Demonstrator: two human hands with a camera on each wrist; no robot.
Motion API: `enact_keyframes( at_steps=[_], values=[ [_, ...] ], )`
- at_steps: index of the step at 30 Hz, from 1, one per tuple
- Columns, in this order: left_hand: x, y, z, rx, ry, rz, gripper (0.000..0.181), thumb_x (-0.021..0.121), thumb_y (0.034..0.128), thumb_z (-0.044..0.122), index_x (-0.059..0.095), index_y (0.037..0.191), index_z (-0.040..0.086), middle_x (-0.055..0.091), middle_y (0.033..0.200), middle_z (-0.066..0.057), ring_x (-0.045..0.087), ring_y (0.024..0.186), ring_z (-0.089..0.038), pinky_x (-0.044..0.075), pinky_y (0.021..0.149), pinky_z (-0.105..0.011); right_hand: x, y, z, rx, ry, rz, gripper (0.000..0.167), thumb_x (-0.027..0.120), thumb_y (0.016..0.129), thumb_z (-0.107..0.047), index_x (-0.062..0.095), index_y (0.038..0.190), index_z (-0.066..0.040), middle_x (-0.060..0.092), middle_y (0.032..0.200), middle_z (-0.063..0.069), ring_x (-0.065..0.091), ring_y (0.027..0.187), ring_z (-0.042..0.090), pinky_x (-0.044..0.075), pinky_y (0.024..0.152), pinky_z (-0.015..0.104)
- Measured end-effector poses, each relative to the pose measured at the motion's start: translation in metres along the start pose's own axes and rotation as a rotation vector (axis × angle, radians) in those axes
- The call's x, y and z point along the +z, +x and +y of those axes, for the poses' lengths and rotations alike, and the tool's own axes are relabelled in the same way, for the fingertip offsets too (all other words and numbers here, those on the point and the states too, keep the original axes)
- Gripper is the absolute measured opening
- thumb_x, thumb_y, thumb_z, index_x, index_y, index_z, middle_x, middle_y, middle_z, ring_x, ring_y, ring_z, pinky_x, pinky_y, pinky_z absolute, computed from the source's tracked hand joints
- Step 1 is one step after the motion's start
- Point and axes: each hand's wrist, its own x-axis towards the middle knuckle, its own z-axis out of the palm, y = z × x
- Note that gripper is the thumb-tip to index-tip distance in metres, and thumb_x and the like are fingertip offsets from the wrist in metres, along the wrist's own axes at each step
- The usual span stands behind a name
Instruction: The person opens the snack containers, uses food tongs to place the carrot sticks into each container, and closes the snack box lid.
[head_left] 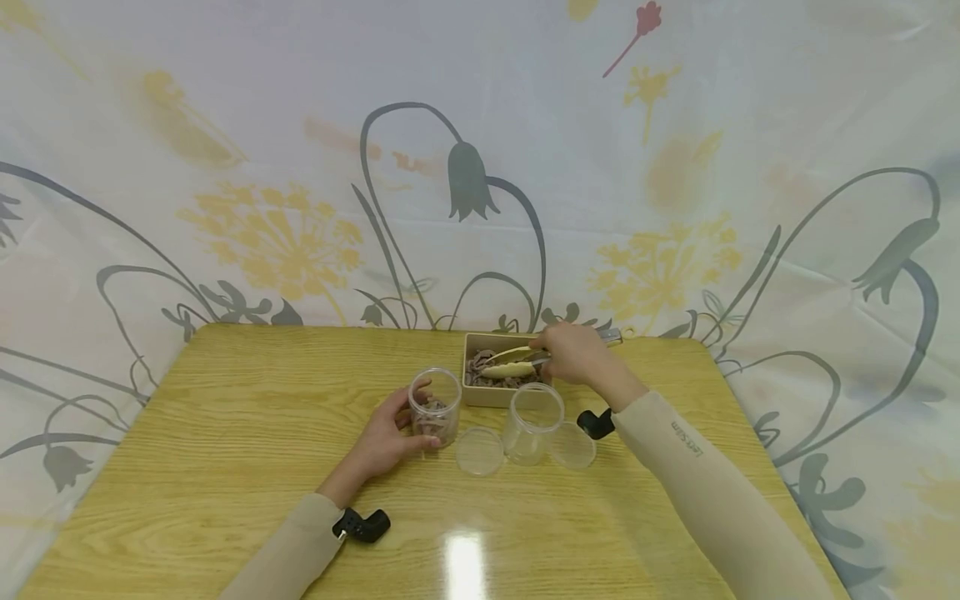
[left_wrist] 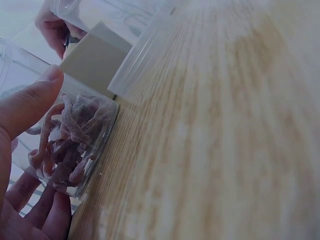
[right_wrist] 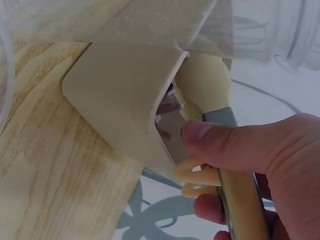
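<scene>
So from where I'm standing, the right hand [head_left: 572, 352] has a grip on the tongs [head_left: 510, 368], pale tips down in the beige box [head_left: 483, 397] among purplish strips. The tongs lie roughly along a 2-to-8 line, tips toward 8ish. The left hand [head_left: 384, 439] is wrapped round a clear jar [head_left: 435, 421], mouth up, some strips inside. That jar sits at about 8 o'clock from the right hand, and the box is at the jar's 2 o'clock; the right hand is way nearer the box. Second jar [head_left: 529, 433] stands at the box's 5, with clear lids [head_left: 480, 451] on the desk [head_left: 225, 467] at its 8 and 4. Only writing I spot is on the right sleeve [head_left: 660, 446]: ends in maybe "Slim", rest too blurry.
</scene>
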Motion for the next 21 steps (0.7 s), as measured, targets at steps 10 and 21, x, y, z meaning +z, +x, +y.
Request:
enact_keyframes(
  at_steps=[10,21],
  values=[
    [0.002,0.0,-0.003,0.013,-0.017,-0.004,0.088,0.086,0.0767,0.007,0.04,0.151,0.006,0.049,0.141,-0.021,0.052,0.125,-0.043,0.045,0.102,-0.051,-0.002,-0.009,0.004,-0.011,0.007,0.07,0.043,0.082,0.083,-0.024,0.072,0.124,-0.013,0.069,0.12,0.006,0.068,0.097,0.027,0.055,0.065,0.037],
    [0.0,0.0,-0.002,0.013,-0.019,-0.011,0.088,0.086,0.0769,0.007,0.038,0.151,0.005,0.05,0.139,-0.021,0.053,0.124,-0.043,0.045,0.102,-0.052,-0.015,-0.022,0.013,-0.001,0.092,0.131,0.041,0.08,0.086,-0.02,0.071,0.125,-0.013,0.068,0.123,0.011,0.067,0.094,0.028,0.051,0.059,0.036]
  ],
)
